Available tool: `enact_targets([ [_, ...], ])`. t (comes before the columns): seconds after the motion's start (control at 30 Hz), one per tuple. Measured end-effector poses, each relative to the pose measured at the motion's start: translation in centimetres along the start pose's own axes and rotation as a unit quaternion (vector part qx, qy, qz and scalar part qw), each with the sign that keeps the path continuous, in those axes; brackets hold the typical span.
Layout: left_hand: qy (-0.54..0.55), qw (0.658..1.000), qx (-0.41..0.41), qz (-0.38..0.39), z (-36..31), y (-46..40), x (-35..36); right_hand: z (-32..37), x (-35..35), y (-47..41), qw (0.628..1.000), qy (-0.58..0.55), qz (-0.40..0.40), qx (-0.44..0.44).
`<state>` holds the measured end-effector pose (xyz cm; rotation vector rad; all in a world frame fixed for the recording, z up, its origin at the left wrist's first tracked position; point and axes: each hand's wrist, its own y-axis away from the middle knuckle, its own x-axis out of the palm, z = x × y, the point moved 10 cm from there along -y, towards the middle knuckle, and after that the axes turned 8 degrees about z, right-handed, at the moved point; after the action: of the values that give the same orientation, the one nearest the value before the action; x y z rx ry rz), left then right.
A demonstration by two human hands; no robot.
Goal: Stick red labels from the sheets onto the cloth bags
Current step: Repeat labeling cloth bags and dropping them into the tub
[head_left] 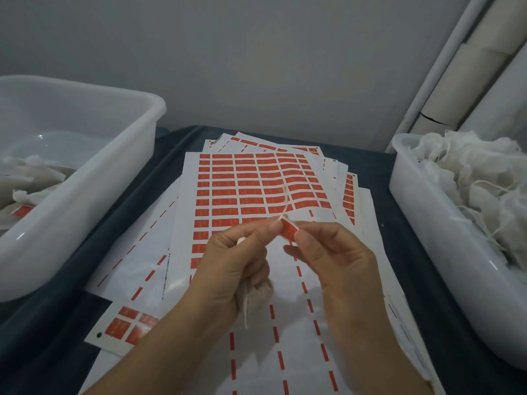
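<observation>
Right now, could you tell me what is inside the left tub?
The left tub holds a few cloth bags, one showing a red label. Its near wall hides the rest of the bottom.

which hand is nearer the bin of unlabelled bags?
Right. The right hand pinches the label over the sheets, on the side of that bin. The left hand, gripping a bag, is farther from it.

A dark blue table (137, 195) carries label sheets (251, 183) between 2 white tubs (85, 178).
</observation>
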<state>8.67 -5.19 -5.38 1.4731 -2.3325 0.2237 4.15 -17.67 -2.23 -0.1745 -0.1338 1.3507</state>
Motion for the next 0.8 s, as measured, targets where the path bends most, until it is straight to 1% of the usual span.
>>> enact_targets([
  [0.17,-0.003,1.000,-0.001,0.003,0.2,0.0,0.0,-0.4,0.2,0.1,0.998,-0.059,0.002,0.003],
  [0.3,0.000,1.000,-0.006,0.008,0.4,0.0,0.1,-0.6,0.3,0.0,0.997,-0.079,0.008,0.010],
  [0.43,0.017,1.000,-0.014,0.010,0.8,0.0,0.1,-0.4,-0.1,0.0,0.998,-0.061,-0.001,-0.007],
  [0.53,0.043,0.999,-0.031,0.011,1.7,0.1,0.4,-0.1,-0.4,0.2,0.999,-0.005,-0.024,-0.032],
  [0.63,0.155,0.986,-0.066,0.002,3.2,0.5,0.8,-0.2,-0.2,0.5,0.998,0.021,-0.047,-0.036],
  [0.7,0.200,0.977,-0.079,-0.002,3.7,0.6,0.9,-0.2,-0.4,0.6,0.997,0.026,-0.062,-0.034],
  [0.77,0.187,0.979,-0.075,-0.013,3.1,0.5,0.3,0.1,-0.4,0.4,0.997,0.005,-0.060,-0.039],
  [0.8,0.155,0.985,-0.067,-0.021,2.6,0.2,-0.2,0.0,-0.5,0.3,0.998,0.000,-0.053,-0.044],
])
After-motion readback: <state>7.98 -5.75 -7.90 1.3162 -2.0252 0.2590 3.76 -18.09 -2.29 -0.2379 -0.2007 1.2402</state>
